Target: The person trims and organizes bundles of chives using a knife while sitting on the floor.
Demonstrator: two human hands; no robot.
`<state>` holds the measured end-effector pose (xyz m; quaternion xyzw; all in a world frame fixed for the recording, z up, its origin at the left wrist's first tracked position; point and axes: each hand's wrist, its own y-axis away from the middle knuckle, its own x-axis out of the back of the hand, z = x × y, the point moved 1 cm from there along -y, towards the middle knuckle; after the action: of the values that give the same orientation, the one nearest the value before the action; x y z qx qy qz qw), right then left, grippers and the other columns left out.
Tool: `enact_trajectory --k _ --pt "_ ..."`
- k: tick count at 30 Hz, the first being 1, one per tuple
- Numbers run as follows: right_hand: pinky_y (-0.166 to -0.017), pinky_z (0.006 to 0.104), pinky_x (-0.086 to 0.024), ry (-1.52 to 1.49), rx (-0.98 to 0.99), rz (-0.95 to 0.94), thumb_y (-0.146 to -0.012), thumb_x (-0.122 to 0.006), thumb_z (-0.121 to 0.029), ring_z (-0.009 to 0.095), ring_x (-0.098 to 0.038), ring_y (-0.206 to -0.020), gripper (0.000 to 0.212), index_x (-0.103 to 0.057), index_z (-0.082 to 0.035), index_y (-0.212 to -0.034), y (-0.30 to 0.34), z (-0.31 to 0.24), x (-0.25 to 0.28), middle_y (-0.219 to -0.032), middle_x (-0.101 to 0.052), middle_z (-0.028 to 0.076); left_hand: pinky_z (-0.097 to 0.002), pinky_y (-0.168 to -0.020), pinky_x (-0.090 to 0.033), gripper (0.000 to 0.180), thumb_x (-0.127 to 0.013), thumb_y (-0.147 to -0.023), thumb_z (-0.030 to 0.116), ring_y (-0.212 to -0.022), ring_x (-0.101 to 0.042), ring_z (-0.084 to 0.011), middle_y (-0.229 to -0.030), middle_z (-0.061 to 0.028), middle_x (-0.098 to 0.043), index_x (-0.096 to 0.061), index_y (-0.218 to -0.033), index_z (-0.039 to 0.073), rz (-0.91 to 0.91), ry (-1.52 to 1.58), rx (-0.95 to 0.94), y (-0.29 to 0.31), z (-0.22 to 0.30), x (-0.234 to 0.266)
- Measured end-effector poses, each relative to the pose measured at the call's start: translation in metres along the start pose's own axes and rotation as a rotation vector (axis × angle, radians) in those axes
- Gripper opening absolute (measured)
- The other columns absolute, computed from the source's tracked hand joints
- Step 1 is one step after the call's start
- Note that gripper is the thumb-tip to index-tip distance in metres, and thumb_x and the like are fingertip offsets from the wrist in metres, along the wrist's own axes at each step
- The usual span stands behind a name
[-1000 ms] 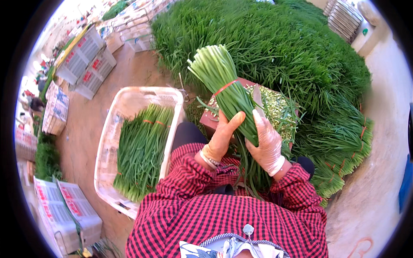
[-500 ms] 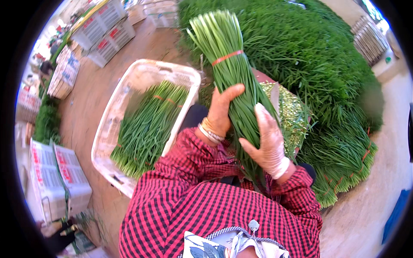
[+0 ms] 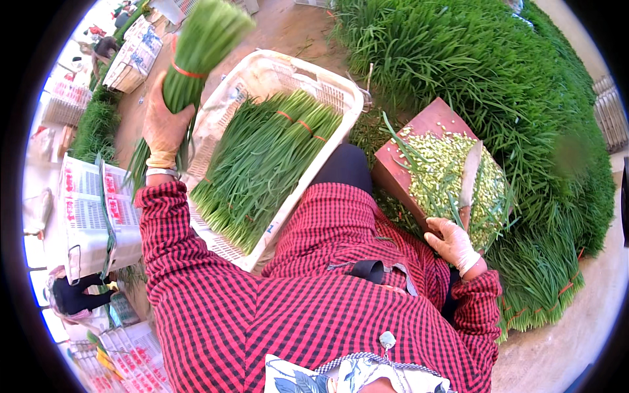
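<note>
My left hand [image 3: 168, 124] is closed around a bundle of long green chives [image 3: 203, 56], tied with an orange band. It holds the bundle up at the left of the white basket [image 3: 357, 105], pale cut ends upward and leaves trailing below the wrist. My gloved right hand [image 3: 452, 243] is loosely curled beside the handle of a knife [image 3: 469, 173]; whether it touches the handle I cannot tell. The knife lies on a reddish block [image 3: 424, 118] strewn with chopped pale stem ends [image 3: 432, 164]. Several banded chive bundles [image 3: 262, 157] lie in the basket.
A large heap of loose chives [image 3: 472, 72] rises behind and right of the block. Tied bundles [image 3: 544, 288] lie at its near right edge. White crates [image 3: 98, 216] stand at the left. Other people, one in dark clothes [image 3: 82, 291], are at the left rim.
My left hand has carried the chive bundle from the middle to the left, past the basket. My right hand has left the bundle and come down to the knife handle on the block.
</note>
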<state>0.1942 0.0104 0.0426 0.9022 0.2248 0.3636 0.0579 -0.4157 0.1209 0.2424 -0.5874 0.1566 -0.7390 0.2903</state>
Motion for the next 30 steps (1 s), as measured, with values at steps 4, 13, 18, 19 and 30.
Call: enact_trajectory --k 4,13,18,19,30 --pt "-0.097 0.0372 -0.054 0.127 -0.059 -0.118 -0.092 -0.074 -0.018 0.029 -0.07 -0.112 0.046 -0.062 0.003 -0.131 -0.016 -0.02 0.002 -0.119 -0.071 0.02 -0.0456 -0.099 -0.052 0.086 -0.079 -0.07 0.021 -0.119 -0.063 -0.0366 -0.132 -0.0172 -0.065 -0.045 -0.15 0.021 -0.219 -0.248 0.155 0.025 -0.072 -0.067" --pt "-0.098 0.0428 -0.053 0.139 -0.214 -0.301 -0.093 -0.068 -0.033 0.037 -0.066 -0.113 0.046 -0.066 -0.002 -0.127 -0.03 -0.034 -0.025 -0.12 -0.069 0.021 -0.0434 -0.103 -0.05 0.09 -0.08 -0.068 0.028 -0.123 -0.062 -0.0356 -0.134 -0.0185 -0.064 -0.046 -0.149 0.014 -0.67 -0.224 0.252 0.028 -0.138 -0.265" --pt "-0.098 0.0432 -0.053 0.106 -0.391 -0.432 -0.094 -0.066 -0.035 0.038 -0.065 -0.114 0.049 -0.065 -0.002 -0.13 -0.057 -0.038 -0.045 -0.121 -0.069 0.021 -0.044 -0.111 -0.045 0.099 -0.082 -0.067 0.029 -0.129 -0.058 -0.038 -0.137 -0.0236 -0.061 -0.039 -0.154 0.012 -0.835 0.001 0.543 0.067 -0.169 -0.389" --pt "-0.097 0.0433 -0.053 0.114 -0.379 -0.424 -0.094 -0.066 -0.035 0.038 -0.065 -0.113 0.049 -0.064 -0.002 -0.13 -0.066 -0.037 -0.045 -0.121 -0.069 0.022 -0.0436 -0.111 -0.045 0.098 -0.081 -0.067 0.028 -0.129 -0.057 -0.0379 -0.138 -0.0238 -0.06 -0.039 -0.154 0.012 -0.867 -0.002 0.558 0.07 -0.167 -0.392" --pt "-0.093 0.0459 -0.054 0.12 -0.275 -0.371 -0.095 -0.064 -0.035 0.038 -0.066 -0.108 0.048 -0.062 -0.005 -0.133 -0.114 -0.048 -0.062 -0.117 -0.07 0.02 -0.0405 -0.103 -0.048 0.082 -0.078 -0.069 0.026 -0.117 -0.064 -0.0367 -0.125 -0.023 -0.067 -0.051 -0.143 0.003 -0.982 0.44 0.451 0.081 -0.171 -0.391"
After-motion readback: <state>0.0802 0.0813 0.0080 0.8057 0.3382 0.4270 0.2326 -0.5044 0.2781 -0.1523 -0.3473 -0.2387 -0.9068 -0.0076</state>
